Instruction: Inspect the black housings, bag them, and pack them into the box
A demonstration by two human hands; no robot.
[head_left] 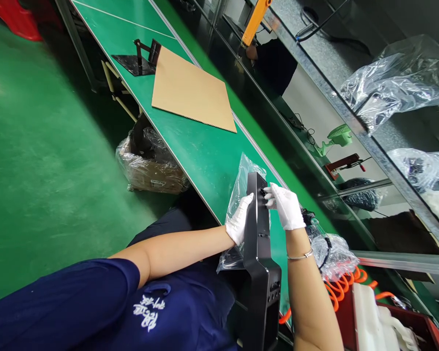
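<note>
A long black plastic device stands on edge at the near rim of the green workbench, its upper end inside a clear plastic bag. My left hand, in a white glove, grips the device's left edge together with the bag. My right hand, also gloved, has its fingers closed on the device's right edge near the top. A thin bracelet circles my right wrist.
A brown cardboard sheet lies farther along the bench, with a black metal bracket beyond it. A bagged carton sits on the green floor. Crumpled plastic bags lie on the shelf at right; an orange coiled hose is nearby.
</note>
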